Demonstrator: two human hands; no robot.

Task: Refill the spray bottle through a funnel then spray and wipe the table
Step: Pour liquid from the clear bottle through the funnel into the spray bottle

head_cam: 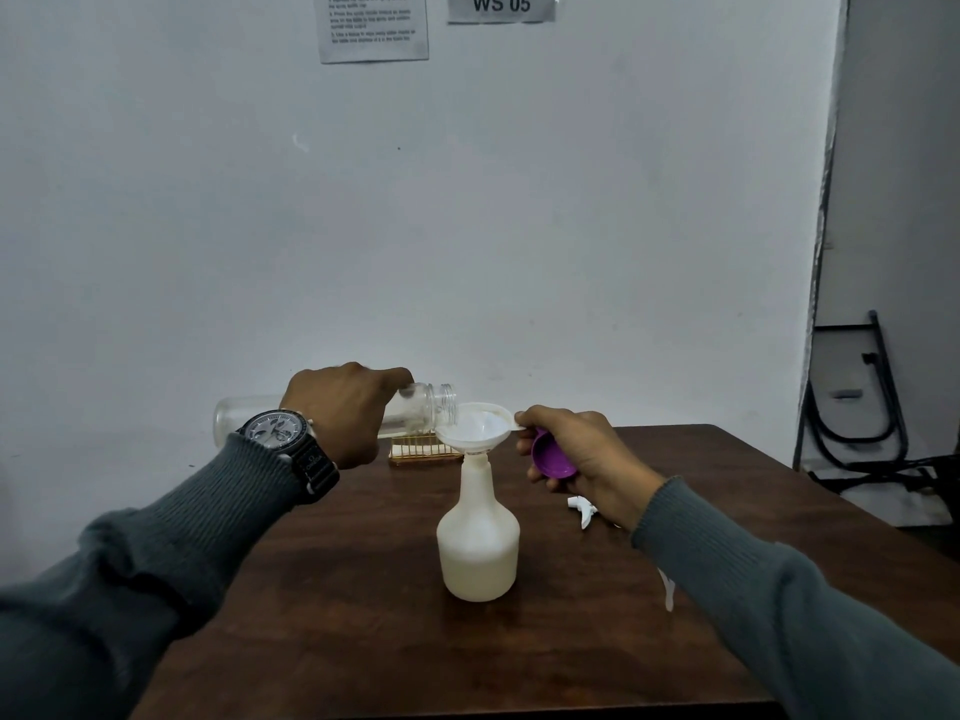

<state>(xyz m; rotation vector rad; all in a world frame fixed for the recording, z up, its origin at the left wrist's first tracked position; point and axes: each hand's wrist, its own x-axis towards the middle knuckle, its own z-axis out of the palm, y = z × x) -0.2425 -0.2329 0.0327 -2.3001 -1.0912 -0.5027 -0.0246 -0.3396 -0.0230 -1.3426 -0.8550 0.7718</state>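
A white spray bottle (478, 543) stands upright in the middle of the brown table (363, 589), its head removed. A white funnel (475, 426) sits in its neck. My left hand (343, 407) grips a clear bottle (421, 410), tipped on its side with the open mouth over the funnel. My right hand (576, 452) pinches the funnel's tab between thumb and finger and also holds a purple cap (551, 457) in its curled fingers. The white spray head (583, 509) lies on the table to the right, partly hidden by my right wrist.
A small gold wire rack (423, 452) stands at the table's back edge behind the funnel. Black metal frames (862, 407) lean against the wall at the right. Papers hang on the white wall above.
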